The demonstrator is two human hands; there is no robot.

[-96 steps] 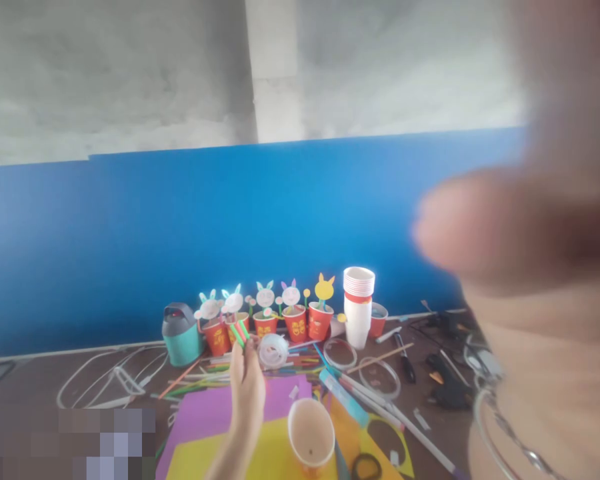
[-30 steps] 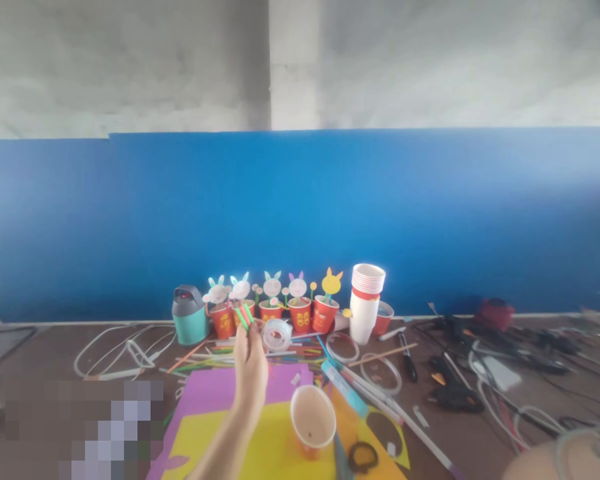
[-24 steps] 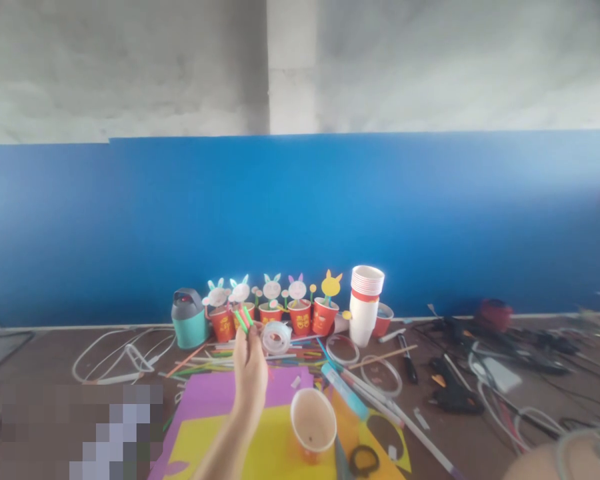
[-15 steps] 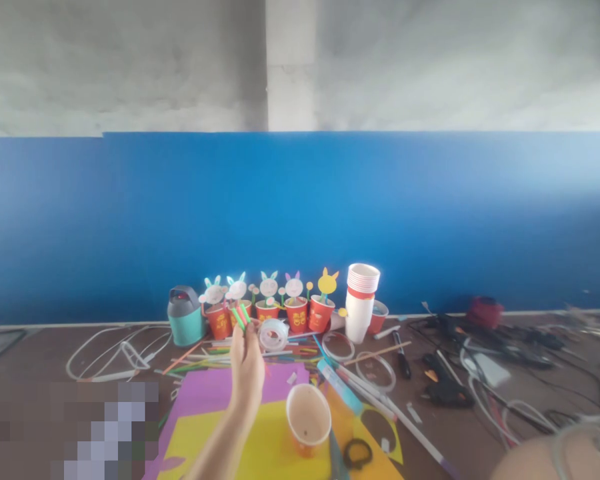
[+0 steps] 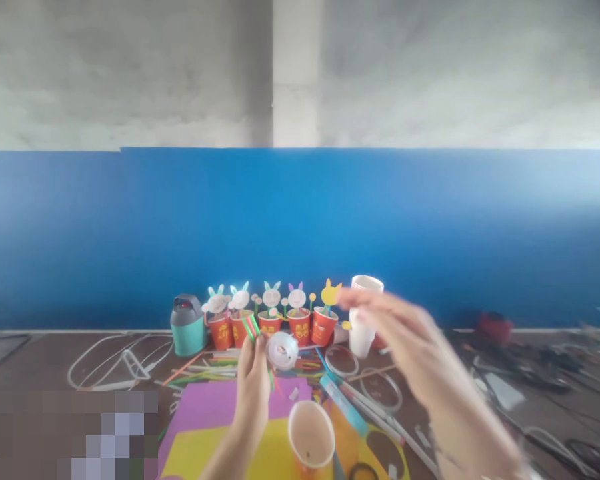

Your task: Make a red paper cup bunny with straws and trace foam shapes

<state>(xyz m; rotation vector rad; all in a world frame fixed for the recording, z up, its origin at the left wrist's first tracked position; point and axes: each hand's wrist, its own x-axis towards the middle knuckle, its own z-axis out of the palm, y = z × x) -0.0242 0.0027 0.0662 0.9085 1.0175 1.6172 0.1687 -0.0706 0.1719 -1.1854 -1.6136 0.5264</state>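
Note:
My left hand (image 5: pixel 253 373) is closed on a few thin green and pink straws (image 5: pixel 251 326), whose tips poke up above the fingers. My right hand (image 5: pixel 405 327) is stretched out on the right, slightly blurred, fingers extended and nothing visible in them. Its fingertips overlap the yellow paper animal head (image 5: pixel 330 293) and the stack of white paper cups (image 5: pixel 363 340) in view; whether they touch is unclear. Between my arms stands an open paper cup (image 5: pixel 311 433) on the yellow paper (image 5: pixel 260 453). A clear roll of tape (image 5: pixel 282 351) lies just right of my left hand.
Several red cups (image 5: pixel 299 328) with paper animal heads line the blue wall (image 5: pixel 260 220). A teal container (image 5: pixel 189 333) stands left of them. Loose straws, purple paper (image 5: pixel 205 403), a light-blue tube (image 5: pixel 343 405), black scissors handles (image 5: pixel 363 471) and cables (image 5: pixel 555 373) cover the table.
My right hand has come in from the lower right, reaching up in front of the cup stack. The left hand keeps the straws, and the whole view has shifted slightly.

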